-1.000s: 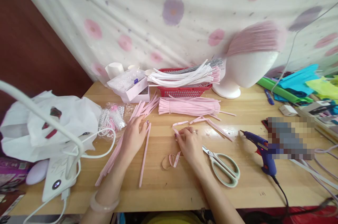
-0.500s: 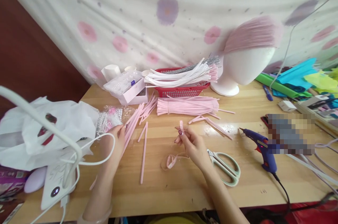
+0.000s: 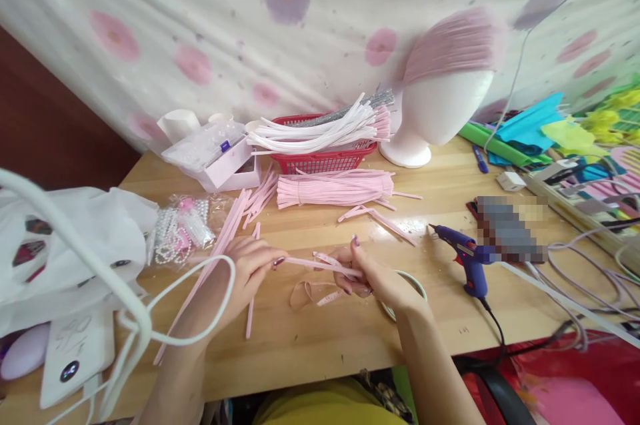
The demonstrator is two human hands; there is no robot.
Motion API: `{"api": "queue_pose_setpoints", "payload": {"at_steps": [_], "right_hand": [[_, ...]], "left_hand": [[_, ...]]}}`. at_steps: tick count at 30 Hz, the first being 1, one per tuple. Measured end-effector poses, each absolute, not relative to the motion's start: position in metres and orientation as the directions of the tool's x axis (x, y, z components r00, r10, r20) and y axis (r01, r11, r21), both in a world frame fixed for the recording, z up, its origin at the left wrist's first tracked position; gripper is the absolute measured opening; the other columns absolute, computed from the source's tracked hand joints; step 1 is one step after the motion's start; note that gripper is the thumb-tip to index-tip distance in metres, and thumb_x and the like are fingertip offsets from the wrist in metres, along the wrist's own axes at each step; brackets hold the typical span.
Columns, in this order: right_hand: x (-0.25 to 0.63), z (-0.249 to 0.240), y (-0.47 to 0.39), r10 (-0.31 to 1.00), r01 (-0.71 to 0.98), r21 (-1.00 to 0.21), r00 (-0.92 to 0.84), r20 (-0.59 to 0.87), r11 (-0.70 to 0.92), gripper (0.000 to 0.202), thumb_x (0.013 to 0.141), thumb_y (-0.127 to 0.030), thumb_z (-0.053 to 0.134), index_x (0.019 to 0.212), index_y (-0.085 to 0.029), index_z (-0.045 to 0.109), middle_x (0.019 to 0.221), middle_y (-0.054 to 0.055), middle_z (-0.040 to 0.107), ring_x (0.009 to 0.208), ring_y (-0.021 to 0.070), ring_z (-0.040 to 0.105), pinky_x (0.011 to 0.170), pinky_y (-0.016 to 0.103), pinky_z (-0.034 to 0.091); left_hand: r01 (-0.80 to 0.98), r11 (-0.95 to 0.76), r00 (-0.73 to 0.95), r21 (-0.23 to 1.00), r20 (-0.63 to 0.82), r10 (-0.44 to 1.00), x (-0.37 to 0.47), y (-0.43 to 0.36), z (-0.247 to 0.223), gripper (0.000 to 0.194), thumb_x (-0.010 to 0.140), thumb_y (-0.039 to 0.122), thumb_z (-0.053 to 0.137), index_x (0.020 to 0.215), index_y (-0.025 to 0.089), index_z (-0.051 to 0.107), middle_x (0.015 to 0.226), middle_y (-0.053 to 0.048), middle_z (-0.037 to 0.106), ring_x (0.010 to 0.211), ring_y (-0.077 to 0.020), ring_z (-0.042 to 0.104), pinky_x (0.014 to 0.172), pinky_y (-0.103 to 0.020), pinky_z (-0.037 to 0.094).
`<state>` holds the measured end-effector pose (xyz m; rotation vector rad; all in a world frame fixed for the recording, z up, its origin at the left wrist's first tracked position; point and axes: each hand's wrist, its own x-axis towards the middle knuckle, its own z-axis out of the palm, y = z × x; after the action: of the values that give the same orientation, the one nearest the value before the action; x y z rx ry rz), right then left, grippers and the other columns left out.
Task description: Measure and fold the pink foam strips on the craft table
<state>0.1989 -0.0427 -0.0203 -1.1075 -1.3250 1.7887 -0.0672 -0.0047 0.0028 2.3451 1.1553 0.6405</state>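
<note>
A pink pipe cleaner is stretched between my two hands above the table. My left hand pinches it near the left, fingers closed. The other end lies in my right hand, whose fingers are curled round it together with a pink tape measure. The tape's loose end curls on the wood below. Under my left forearm and beyond it lie long pink pipe cleaners. Scissors with pale green handles are partly hidden behind my right wrist.
A bundle of pink pipe cleaners lies before a red basket holding white and silver ones. A blue glue gun sits right, near a white foam head. Bagged beads and a looping white cable are left.
My left hand has come right with a pink pipe cleaner, bringing it to my right hand beside the tape measure. The view has shifted, so the table things appear further left.
</note>
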Motion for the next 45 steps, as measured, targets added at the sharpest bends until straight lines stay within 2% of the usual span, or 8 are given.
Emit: {"api": "queue_pose_setpoints", "payload": {"at_steps": [7, 9, 12, 15, 20, 27, 33, 45], "right_hand": [[0.200, -0.015, -0.048, 0.868, 0.002, -0.980, -0.465, -0.176, -0.197, 0.049, 0.097, -0.057, 0.051, 0.105, -0.013, 0.070, 0.060, -0.006, 0.037, 0.053, 0.0091, 0.032, 0.051, 0.024, 0.026], [0.196, -0.014, -0.048, 0.878, -0.010, -0.980, -0.447, -0.173, -0.199, 0.048, 0.097, -0.057, 0.051, 0.103, -0.012, 0.069, 0.061, -0.006, 0.037, 0.052, 0.0084, 0.030, 0.049, 0.024, 0.024], [0.188, -0.012, -0.048, 0.853, -0.050, -0.982, -0.504, -0.132, -0.182, 0.046, 0.097, -0.057, 0.052, 0.100, -0.013, 0.066, 0.060, -0.007, 0.037, 0.050, 0.0077, 0.029, 0.048, 0.024, 0.023], [0.180, -0.008, -0.049, 0.833, -0.059, -0.986, -0.545, -0.096, -0.153, 0.045, 0.099, -0.056, 0.048, 0.098, -0.014, 0.063, 0.060, -0.007, 0.038, 0.051, 0.0086, 0.031, 0.050, 0.025, 0.026], [0.178, -0.004, -0.054, 0.846, -0.081, -0.989, -0.529, -0.066, -0.128, 0.046, 0.101, -0.056, 0.044, 0.113, -0.015, 0.061, 0.062, -0.007, 0.037, 0.053, 0.0101, 0.030, 0.050, 0.025, 0.026], [0.181, -0.009, -0.058, 0.797, -0.121, -0.941, -0.573, -0.192, -0.315, 0.060, 0.099, -0.067, 0.035, 0.125, -0.017, 0.056, 0.060, -0.009, 0.036, 0.042, 0.0072, 0.023, 0.037, 0.020, 0.025], [0.180, -0.004, -0.056, 0.798, -0.085, -0.950, -0.569, -0.202, -0.301, 0.042, 0.095, -0.055, 0.056, 0.100, -0.015, 0.064, 0.057, -0.006, 0.050, 0.042, 0.0072, 0.045, 0.044, 0.020, 0.041], [0.177, 0.003, -0.066, 0.832, -0.075, -0.961, -0.521, -0.190, -0.266, 0.033, 0.096, -0.041, 0.053, 0.108, -0.012, 0.065, 0.053, -0.006, 0.052, 0.040, 0.0060, 0.030, 0.041, 0.022, 0.021]], "left_hand": [[0.677, -0.461, 0.193, 0.574, 0.466, 0.863, -0.043, -0.014, 0.013, 0.017, 0.087, 0.033, 0.063, 0.078, 0.023, 0.073, 0.084, -0.007, 0.069, 0.088, -0.0270, 0.063, 0.084, -0.041, 0.045], [0.567, -0.281, 0.043, 0.775, 0.312, 0.949, -0.030, -0.024, 0.008, 0.030, 0.088, 0.039, 0.063, 0.064, 0.022, 0.067, 0.069, -0.004, 0.066, 0.074, -0.0228, 0.063, 0.075, -0.037, 0.048], [0.110, 0.134, 0.147, 0.985, -0.150, 0.978, -0.007, -0.039, -0.004, 0.029, 0.082, 0.050, 0.072, 0.080, 0.021, 0.074, 0.076, -0.004, 0.073, 0.073, -0.0208, 0.068, 0.075, -0.034, 0.054], [-0.368, 0.349, 0.156, 0.862, -0.313, 0.937, 0.010, -0.047, -0.012, 0.034, 0.068, 0.047, 0.086, 0.085, 0.019, 0.075, 0.090, -0.005, 0.078, 0.083, -0.0209, 0.072, 0.081, -0.034, 0.058], [-0.593, 0.378, 0.112, 0.711, -0.392, 0.913, 0.009, -0.043, -0.011, 0.036, 0.060, 0.039, 0.092, 0.086, 0.018, 0.078, 0.088, -0.005, 0.080, 0.082, -0.0178, 0.075, 0.080, -0.028, 0.060], [-0.576, 0.404, 0.143, 0.711, -0.399, 0.906, -0.003, -0.034, -0.010, 0.027, 0.070, 0.037, 0.086, 0.076, 0.016, 0.071, 0.085, -0.008, 0.080, 0.083, -0.0240, 0.077, 0.080, -0.036, 0.063], [-0.542, 0.355, 0.166, 0.762, -0.317, 0.934, -0.004, -0.031, -0.002, 0.037, 0.060, 0.043, 0.091, 0.074, 0.015, 0.071, 0.084, -0.008, 0.080, 0.080, -0.0254, 0.077, 0.074, -0.036, 0.063], [-0.438, 0.266, 0.084, 0.859, -0.256, 0.963, -0.013, -0.030, 0.006, 0.037, 0.059, 0.044, 0.091, 0.077, 0.015, 0.076, 0.099, -0.011, 0.080, 0.072, -0.0210, 0.075, 0.060, -0.030, 0.063]]}}
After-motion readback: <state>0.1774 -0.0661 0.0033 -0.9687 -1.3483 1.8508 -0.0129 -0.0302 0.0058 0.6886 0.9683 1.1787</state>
